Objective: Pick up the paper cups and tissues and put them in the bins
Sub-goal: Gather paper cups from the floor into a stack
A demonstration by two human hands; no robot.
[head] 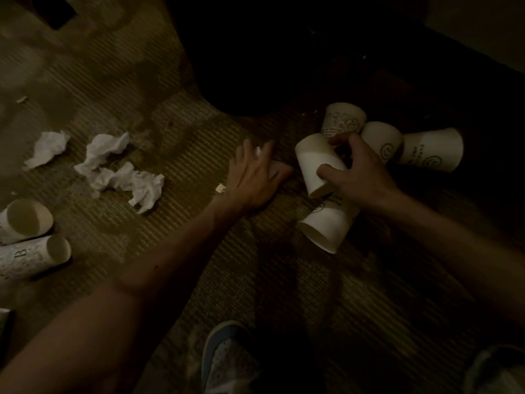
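Note:
My right hand [359,170] grips a white paper cup [316,163] lying on its side on the dim ribbed carpet. Another cup [326,226] lies just below it, and three more cups [342,119] [382,145] [430,150] are clustered behind my fingers. My left hand [252,174] lies on the carpet with its fingers spread over a small white tissue [274,170] that is mostly hidden. Crumpled tissues [122,169] [48,149] lie to the left. Two cups [25,220] [34,257] rest on their sides at the left edge.
A large dark rounded shape [255,58] stands at the top centre, too dark to tell whether it is a bin. My shoe [227,359] is at the bottom centre. A small paper scrap [220,188] lies by my left wrist. The right side is in deep shadow.

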